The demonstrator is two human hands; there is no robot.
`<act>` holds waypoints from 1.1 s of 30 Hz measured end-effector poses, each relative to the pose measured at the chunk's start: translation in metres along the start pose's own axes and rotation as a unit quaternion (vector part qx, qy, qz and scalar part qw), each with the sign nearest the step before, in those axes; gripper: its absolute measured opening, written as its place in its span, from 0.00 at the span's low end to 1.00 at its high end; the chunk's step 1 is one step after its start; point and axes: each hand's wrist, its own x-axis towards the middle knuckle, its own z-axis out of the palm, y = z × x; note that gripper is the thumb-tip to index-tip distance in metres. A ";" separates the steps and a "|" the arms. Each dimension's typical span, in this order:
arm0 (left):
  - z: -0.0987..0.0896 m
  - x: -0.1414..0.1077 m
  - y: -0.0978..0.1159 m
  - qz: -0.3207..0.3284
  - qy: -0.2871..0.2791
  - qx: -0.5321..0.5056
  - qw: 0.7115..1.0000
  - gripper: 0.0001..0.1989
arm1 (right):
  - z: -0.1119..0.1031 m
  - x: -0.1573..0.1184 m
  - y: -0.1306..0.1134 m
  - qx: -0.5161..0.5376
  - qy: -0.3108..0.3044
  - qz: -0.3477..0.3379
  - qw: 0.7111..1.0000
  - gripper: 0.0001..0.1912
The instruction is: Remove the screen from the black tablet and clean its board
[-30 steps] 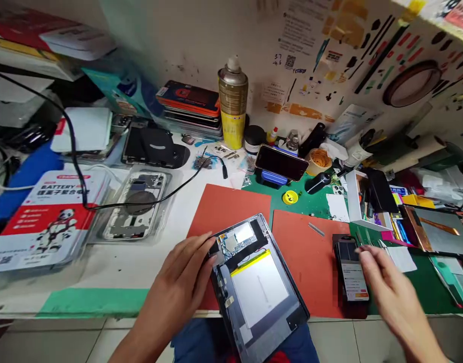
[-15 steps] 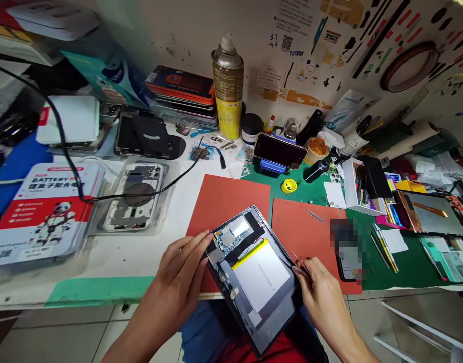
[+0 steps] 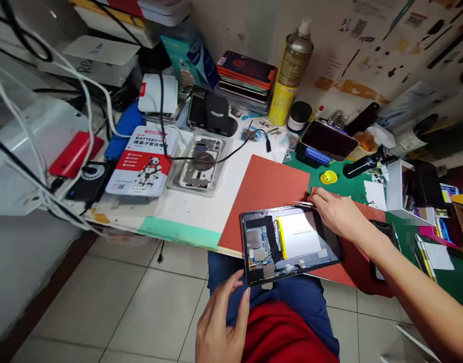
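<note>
An opened tablet (image 3: 262, 280) tilts over the desk's front edge above my lap, its insides facing up. Inside it show a silver battery (image 3: 301, 234) with a yellow strip and a blue circuit board (image 3: 267, 244). My left hand (image 3: 220, 325) is by the tablet's near left corner, thumb and fingers spread; whether a fingertip touches the corner I cannot tell. At the tablet's far edge my right hand (image 3: 337, 214) is closed on slim metal tweezers (image 3: 303, 203), points to the left. Its fingertips are partly hidden behind the hand.
Red-orange mats (image 3: 269, 186) lie under and behind the tablet. Left of them are a phone frame in a plastic tray (image 3: 201, 166), a battery box (image 3: 144, 161) and a black cable (image 3: 231, 159). A spray can (image 3: 290, 75), a propped phone (image 3: 328, 138) and a yellow cup (image 3: 328, 177) stand behind.
The tablet has turned to lie more sideways. My left hand has moved from its left edge to below the near corner and spread open. My right hand has shifted to the far edge. The view swung left.
</note>
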 end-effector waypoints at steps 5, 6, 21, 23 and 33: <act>0.010 0.014 0.006 -0.308 -0.135 -0.264 0.904 0.25 | -0.017 -0.019 -0.037 0.113 0.106 0.062 0.986 0.20; 0.013 0.015 0.009 -0.315 -0.161 -0.288 0.890 0.25 | -0.022 -0.032 -0.052 0.142 0.114 0.069 0.981 0.20; 0.037 0.024 0.016 -0.253 -0.188 -0.374 0.872 0.18 | -0.003 -0.075 -0.197 0.426 0.194 0.136 0.873 0.08; 0.038 0.024 0.018 -0.260 -0.181 -0.373 0.872 0.18 | -0.004 -0.073 -0.198 0.426 0.192 0.136 0.874 0.08; 0.036 0.022 0.020 -0.272 -0.181 -0.367 0.871 0.18 | -0.003 -0.070 -0.199 0.412 0.200 0.125 0.880 0.07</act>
